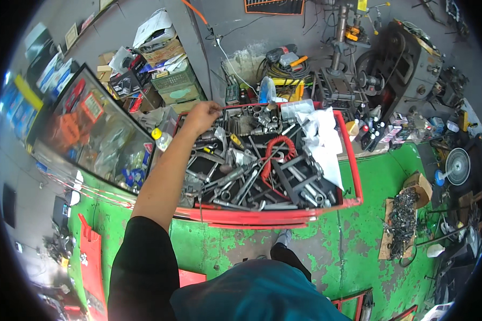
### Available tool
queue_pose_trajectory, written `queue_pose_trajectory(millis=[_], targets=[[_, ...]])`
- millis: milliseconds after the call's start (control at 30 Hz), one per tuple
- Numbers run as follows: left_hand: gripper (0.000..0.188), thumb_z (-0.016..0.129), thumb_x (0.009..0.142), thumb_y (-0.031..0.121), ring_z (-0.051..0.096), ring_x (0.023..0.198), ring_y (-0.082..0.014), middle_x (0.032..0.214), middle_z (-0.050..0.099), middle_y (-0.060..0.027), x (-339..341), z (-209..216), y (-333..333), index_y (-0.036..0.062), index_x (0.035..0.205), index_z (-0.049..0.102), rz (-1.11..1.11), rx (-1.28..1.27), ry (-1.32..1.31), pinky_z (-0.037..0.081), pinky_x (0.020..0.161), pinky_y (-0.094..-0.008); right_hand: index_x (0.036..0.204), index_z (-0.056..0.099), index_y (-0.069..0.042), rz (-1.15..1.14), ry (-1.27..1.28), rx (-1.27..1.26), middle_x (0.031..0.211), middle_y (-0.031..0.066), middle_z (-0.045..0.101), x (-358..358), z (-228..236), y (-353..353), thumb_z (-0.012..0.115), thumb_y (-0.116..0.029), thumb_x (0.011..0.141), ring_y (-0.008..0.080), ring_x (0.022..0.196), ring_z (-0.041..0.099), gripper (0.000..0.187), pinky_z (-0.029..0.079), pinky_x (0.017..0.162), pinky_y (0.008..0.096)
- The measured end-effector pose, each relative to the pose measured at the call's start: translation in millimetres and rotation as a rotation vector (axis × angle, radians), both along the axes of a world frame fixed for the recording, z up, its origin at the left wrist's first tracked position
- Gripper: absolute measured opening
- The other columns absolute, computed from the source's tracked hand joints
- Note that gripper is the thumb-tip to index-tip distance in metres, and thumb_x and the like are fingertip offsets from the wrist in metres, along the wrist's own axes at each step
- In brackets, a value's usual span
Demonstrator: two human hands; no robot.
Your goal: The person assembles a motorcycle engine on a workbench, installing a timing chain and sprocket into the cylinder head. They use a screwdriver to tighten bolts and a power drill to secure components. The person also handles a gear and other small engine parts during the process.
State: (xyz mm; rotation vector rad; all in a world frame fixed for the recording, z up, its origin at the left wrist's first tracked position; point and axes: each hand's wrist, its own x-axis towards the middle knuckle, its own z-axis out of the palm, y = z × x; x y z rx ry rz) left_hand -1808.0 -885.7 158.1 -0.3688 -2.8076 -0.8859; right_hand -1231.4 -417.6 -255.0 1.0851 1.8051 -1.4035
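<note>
My left hand [202, 117] reaches out to the far left corner of a red tool tray [353, 166]. Its fingers are drawn together by the tray's back edge, and what they pinch, if anything, is too small to make out. Just right of it lie several metal sockets [258, 119] in a compartment. Loose wrenches [243, 187] are heaped across the tray's front, with a red coiled cord [284, 143] over them. A yellow-and-black screwdriver [236, 140] rests below the sockets. White paper [324, 139] covers the right end. My right hand is out of view.
A glass display case [104, 128] stands left of the tray, near a yellow-capped bottle [158, 136]. Behind are a drill press [337, 48] and coiled cables [289, 67]. Metal parts lie on cardboard [385, 230] on the green floor at right, below a fan [458, 166].
</note>
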Motion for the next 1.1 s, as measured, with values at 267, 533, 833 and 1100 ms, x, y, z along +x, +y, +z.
queue_pose_trajectory(millis=[267, 533, 833, 1100], targets=[[0.026, 0.075, 0.083, 0.021, 0.073, 0.094, -0.0344, 0.099, 0.076, -0.017, -81.2, -68.9, 22.8, 0.0103, 0.107, 0.08, 0.022, -0.519, -0.069, 0.058, 0.085, -0.0441, 0.119, 0.071, -0.008, 0.157, 0.034, -0.018, 0.105, 0.0133, 0.076, -52.8, -0.4, 46.2, 0.066, -0.031, 0.093, 0.0308, 0.09, 0.073, 0.035, 0.057, 0.08, 0.0456], [0.022, 0.078, 0.076, 0.023, 0.073, 0.092, -0.0373, 0.096, 0.075, -0.0195, -101.0, -70.4, 35.6, 0.0037, 0.085, 0.076, -0.037, -0.824, -0.012, 0.059, 0.083, -0.0482, 0.123, 0.068, -0.006, -0.253, -0.143, -0.089, 0.101, 0.0122, 0.074, -111.0, 10.0, 50.9, 0.061, -0.032, 0.099, 0.0303, 0.08, 0.071, 0.036, 0.057, 0.073, 0.0517], [0.038, 0.087, 0.067, 0.026, 0.073, 0.097, -0.0393, 0.101, 0.075, -0.0209, -102.9, -13.7, 34.3, 0.003, 0.095, 0.078, 0.13, -0.784, -0.124, 0.058, 0.085, -0.0505, 0.122, 0.063, -0.003, -0.577, 0.034, -0.102, 0.091, 0.0133, 0.074, -34.6, 19.9, -27.0, 0.066, -0.028, 0.098, 0.0229, 0.068, 0.07, 0.034, 0.053, 0.051, 0.0382], [0.042, 0.075, 0.089, 0.02, 0.06, 0.098, -0.0184, 0.113, 0.065, -0.0084, -169.3, 20.9, 1.7, -0.0006, 0.124, 0.064, -0.34, 0.092, -0.193, 0.051, 0.084, -0.0348, 0.116, 0.072, 0.002, -0.54, 0.169, 0.22, 0.09, 0.0112, 0.074, 37.1, 29.4, -94.1, 0.063, -0.031, 0.099, 0.0198, 0.07, 0.067, 0.039, 0.055, 0.065, 0.0375]])
